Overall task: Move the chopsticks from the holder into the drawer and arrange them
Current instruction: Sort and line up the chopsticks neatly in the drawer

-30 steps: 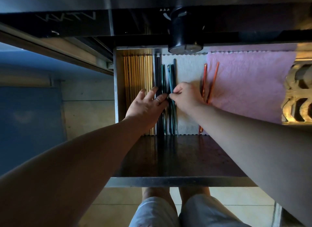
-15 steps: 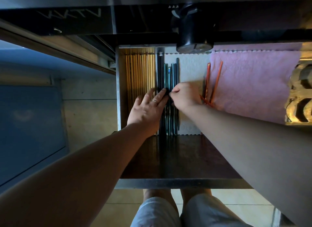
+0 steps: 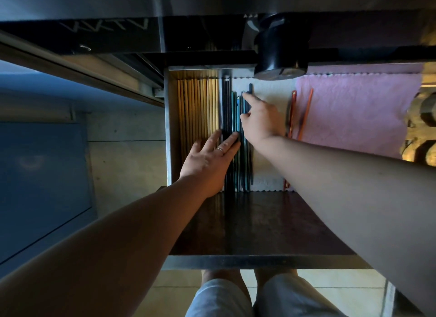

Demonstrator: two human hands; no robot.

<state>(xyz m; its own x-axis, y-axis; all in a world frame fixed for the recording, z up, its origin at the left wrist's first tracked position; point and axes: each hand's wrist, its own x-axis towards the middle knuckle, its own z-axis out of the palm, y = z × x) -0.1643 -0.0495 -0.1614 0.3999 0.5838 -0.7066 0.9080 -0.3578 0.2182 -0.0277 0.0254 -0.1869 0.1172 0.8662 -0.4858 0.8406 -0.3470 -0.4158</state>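
Observation:
The open drawer (image 3: 168, 128) holds rows of chopsticks lying front to back. Several yellow wooden chopsticks (image 3: 198, 109) lie at the left. Beside them lie black chopsticks (image 3: 226, 104), then teal and dark blue chopsticks (image 3: 237, 114). My left hand (image 3: 210, 158) rests flat with spread fingers on the near part of the black and teal rows. My right hand (image 3: 262, 118) reaches farther in, its forefinger extended onto the far end of the dark blue chopsticks. Two orange chopsticks (image 3: 304, 114) lie apart at the right, on the edge of a pink cloth (image 3: 358, 114).
A white liner (image 3: 271, 97) shows under the dark rows. A black round holder (image 3: 280, 52) stands on the counter edge above the drawer. The drawer's dark front panel (image 3: 259, 222) extends toward me. At the far right sits a patterned golden object (image 3: 422, 128). My legs are below.
My right hand has moved from a pinch at the middle of the teal chopsticks toward their far ends, forefinger extended. My left hand stays flat on the dark rows, slightly nearer to me.

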